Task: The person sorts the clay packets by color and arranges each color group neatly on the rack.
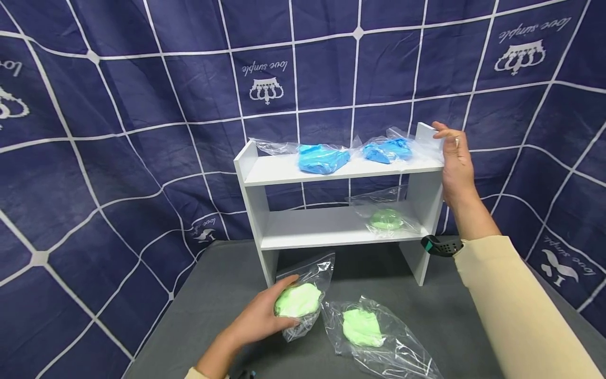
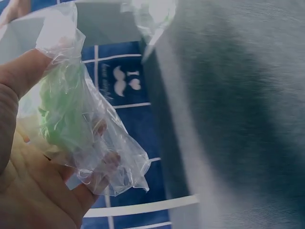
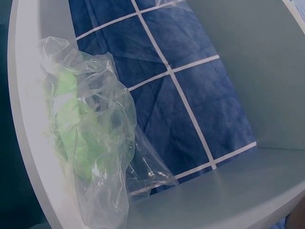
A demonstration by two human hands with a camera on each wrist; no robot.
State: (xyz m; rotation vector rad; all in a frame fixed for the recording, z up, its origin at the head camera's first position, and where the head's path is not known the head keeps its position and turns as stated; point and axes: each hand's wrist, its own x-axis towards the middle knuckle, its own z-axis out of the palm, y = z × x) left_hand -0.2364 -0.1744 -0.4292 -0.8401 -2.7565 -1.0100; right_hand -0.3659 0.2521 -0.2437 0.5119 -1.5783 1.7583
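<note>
Apparently, handling one bag is the step in hand: the left hand [image 1: 264,314] grips a bagged green lump [image 1: 299,300] near the lower left of the white shelf [image 1: 303,227]; the right hand [image 1: 456,163] holds its side panel [image 1: 427,135]. Moving the lump likely calls for steady fingers.

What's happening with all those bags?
The fingers of a person's left hand hold a clear plastic bag with a pale green lump. Their right hand touches the upper right end of a white two-level shelf. Two clear plastic bags with blue lumps lie on the top level, one with a green lump on the lower. Another bagged pale green lump lies on the grey table.
</note>
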